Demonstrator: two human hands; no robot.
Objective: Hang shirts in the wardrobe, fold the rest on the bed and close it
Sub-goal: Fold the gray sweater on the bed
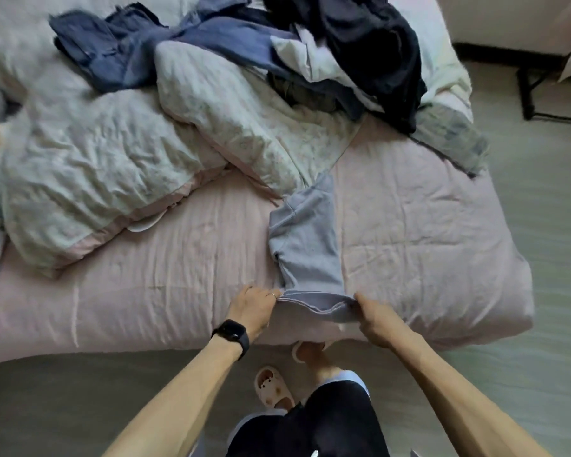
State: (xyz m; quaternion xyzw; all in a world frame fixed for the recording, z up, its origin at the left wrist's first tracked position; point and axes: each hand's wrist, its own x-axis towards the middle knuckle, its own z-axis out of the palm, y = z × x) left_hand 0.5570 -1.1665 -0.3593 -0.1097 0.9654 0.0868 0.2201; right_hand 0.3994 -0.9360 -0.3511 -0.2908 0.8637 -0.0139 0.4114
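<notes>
Bed (pixel 426 242) with rumpled quilt (pixel 112 166), clothes pile (pixel 360 44), pale floor (pixel 548 225), left grip (pixel 253 308) and right grip (pixel 378 319) pinching grey garment (pixel 307 245)

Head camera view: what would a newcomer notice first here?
Two bare hands, the left hand and the right hand, pinch the near edge of a pale grey-blue folded fabric garment lying on the pink bedsheet. Behind it, at the bed's far side, sprawls a tangled heap of navy and blue clothes.
</notes>
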